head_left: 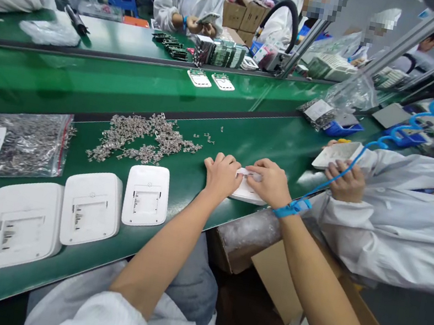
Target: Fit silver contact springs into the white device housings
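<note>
At the table's front edge lies a white plastic housing (248,194), partly covered by my hands. My left hand (221,174) is closed at its left side, with curled fingers and the thumb pressed against it. From the right, my right hand (271,183) grips its upper part, the fingers bent toward my left hand. A small white piece shows between the fingertips, too hidden to name. To the left stands a white housing with a recessed compartment (146,196). Beyond it, loose small metal clips (148,136) are heaped on the green table.
Stacked white housings (23,223) line the front left, below a plastic bag of metal parts (10,143). At right, a co-worker's hand (346,181) holds a white shell near a coiled blue cord (411,129). A green conveyor (109,82) carries two white panels (223,82). A cardboard box (280,280) stands below.
</note>
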`<state>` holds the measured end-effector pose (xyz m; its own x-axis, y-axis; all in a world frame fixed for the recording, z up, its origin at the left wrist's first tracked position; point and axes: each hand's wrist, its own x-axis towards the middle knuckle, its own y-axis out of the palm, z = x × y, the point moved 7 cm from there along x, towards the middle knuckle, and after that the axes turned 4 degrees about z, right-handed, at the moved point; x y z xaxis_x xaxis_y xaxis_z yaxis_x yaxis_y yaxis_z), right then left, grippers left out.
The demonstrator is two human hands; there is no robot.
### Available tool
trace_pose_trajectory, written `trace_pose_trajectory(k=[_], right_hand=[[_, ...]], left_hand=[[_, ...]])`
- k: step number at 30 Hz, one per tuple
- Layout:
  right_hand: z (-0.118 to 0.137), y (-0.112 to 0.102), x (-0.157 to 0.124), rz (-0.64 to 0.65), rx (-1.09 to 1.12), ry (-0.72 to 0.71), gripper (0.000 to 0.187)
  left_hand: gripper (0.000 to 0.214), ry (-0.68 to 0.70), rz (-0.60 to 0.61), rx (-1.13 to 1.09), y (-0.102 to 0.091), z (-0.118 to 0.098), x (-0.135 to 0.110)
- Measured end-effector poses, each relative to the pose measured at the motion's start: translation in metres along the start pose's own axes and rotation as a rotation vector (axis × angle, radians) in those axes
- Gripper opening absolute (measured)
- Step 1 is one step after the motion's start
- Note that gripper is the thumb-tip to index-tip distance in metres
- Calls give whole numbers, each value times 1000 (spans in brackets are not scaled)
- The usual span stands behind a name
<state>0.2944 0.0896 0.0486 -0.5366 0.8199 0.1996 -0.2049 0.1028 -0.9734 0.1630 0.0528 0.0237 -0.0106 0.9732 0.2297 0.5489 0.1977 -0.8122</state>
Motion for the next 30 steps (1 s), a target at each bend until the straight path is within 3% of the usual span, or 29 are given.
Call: trace_pose_trajectory(k=[22,26,30], right_hand=[[6,-2,-5,-47,-56,-186,23],[33,-17,-17,-88,-78,-332,20],[79,-20,-49,-198,3,-330,19]], left_hand=[[17,72,-7,95,-10,-12,-3],[18,-11,0,187,-27,-22,-28],[16,-156,-50,272,-45,-19,-78]])
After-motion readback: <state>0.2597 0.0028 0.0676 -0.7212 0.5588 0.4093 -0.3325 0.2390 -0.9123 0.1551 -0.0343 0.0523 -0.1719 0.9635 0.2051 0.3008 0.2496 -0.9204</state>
